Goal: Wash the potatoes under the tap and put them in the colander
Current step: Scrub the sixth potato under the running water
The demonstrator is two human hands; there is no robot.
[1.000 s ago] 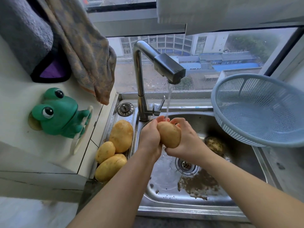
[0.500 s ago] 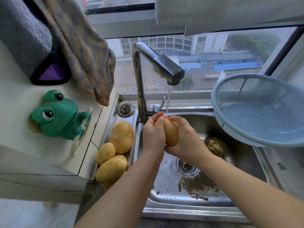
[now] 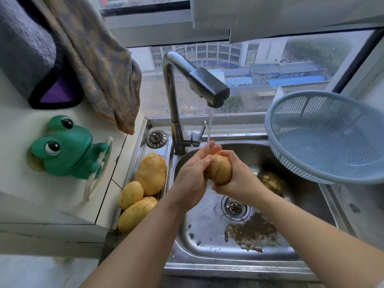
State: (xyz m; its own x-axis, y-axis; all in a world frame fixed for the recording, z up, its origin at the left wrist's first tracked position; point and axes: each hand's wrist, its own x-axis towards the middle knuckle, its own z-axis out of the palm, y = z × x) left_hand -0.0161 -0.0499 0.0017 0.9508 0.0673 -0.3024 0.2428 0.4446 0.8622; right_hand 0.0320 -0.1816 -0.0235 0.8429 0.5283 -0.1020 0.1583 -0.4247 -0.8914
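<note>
Right under the tap (image 3: pixel 207 86) spout, the right hand (image 3: pixel 241 183) cups a potato (image 3: pixel 221 171) from below, fingers curled round it. The left hand (image 3: pixel 190 181) lies against the potato's left side with fingers fairly straight, their tips up in the stream (image 3: pixel 209 125). The water seems to strike the fingertips more than the potato — better to lift the potato's top into the flow, turn it in the right hand and rub with the left thumb, working dirt out of the eyes. Do it over the sink (image 3: pixel 228 267) so mud runs to the drain. Wet skin is likely slippery, so a firm cupping grip helps.

Count: five potatoes — one in the hands, one muddy potato (image 3: pixel 271 181) in the sink below and right of the tap, and three potatoes (image 3: pixel 152 173) huddled left of the tap's base. One colander (image 3: pixel 324 138), right of the tap, holds none. One tap, running. Two hands, both on the potato.
</note>
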